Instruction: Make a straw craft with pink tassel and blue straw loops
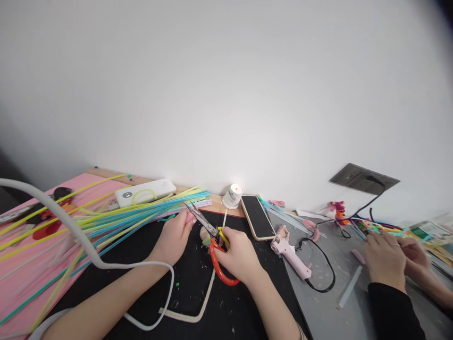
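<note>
My right hand (241,254) grips a pair of scissors (222,271) with orange-red handles; the blades point up and left, slightly apart. A short yellow piece shows by its fingers, and I cannot tell what it is. My left hand (173,238) is closed in a pinch close to the blade tips. Something small and pink shows at its fingertips, mostly hidden. Beneath and between the hands, a bent cream pipe cleaner (191,318) lies on the black mat (191,288). A small pale lump, partly covered, sits behind the scissors.
Many coloured pipe cleaners (141,215) spread leftward beside a white power bank (146,192). A white cable (81,236) arches across the left foreground. Toward the wall stand a lit candle (232,196) and a phone (258,217). A pink glue gun (292,257) lies rightward, near a co-worker's hands (385,259).
</note>
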A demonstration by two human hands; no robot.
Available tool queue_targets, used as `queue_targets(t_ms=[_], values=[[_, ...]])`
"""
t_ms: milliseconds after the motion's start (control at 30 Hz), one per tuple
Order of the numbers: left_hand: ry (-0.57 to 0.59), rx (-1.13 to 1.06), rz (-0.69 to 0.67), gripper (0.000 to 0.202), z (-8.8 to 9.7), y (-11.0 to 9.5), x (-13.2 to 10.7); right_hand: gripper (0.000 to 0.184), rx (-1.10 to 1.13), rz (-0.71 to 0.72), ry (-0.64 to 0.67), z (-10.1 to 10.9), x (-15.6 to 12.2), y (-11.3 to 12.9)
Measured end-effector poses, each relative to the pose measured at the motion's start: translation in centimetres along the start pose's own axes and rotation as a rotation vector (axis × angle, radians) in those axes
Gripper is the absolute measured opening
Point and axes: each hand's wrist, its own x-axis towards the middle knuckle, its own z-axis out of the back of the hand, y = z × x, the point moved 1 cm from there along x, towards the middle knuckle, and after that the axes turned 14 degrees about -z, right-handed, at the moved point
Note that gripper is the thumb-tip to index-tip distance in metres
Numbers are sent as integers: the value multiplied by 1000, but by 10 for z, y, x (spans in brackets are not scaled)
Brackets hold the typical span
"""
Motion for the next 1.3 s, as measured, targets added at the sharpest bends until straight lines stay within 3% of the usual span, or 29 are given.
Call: queue_targets(t_ms=[633,1033,1300], values=[[18,15,-27,22,0,-1,1,26,32,39,60,-1,2,-4],[30,-49,-29,22,1,-3,2,29,157,-26,-23,5,5,-3],[25,27,-62,20,0,2,1,28,15,32,5,2,-1,0]])
